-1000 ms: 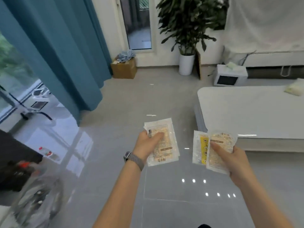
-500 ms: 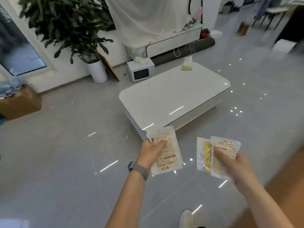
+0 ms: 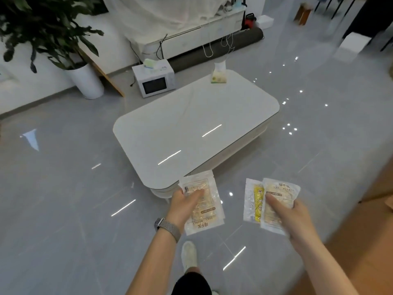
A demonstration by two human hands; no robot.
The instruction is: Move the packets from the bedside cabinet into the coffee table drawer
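Left hand (image 3: 185,204), lower centre of the frame, grips a stack of clear packets (image 3: 205,206), thumb curled over the top one. Right hand (image 3: 292,216), lower right, pinches two overlapped packets (image 3: 276,201). White coffee table (image 3: 191,124) at frame centre; no open drawer visible.

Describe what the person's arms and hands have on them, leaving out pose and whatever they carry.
Both forearms are bare, with no sleeves in view. The left hand has a watch at its wrist, with a dark case and a grey woven mesh band. The right hand and its wrist carry nothing: no watch, ring or glove shows.
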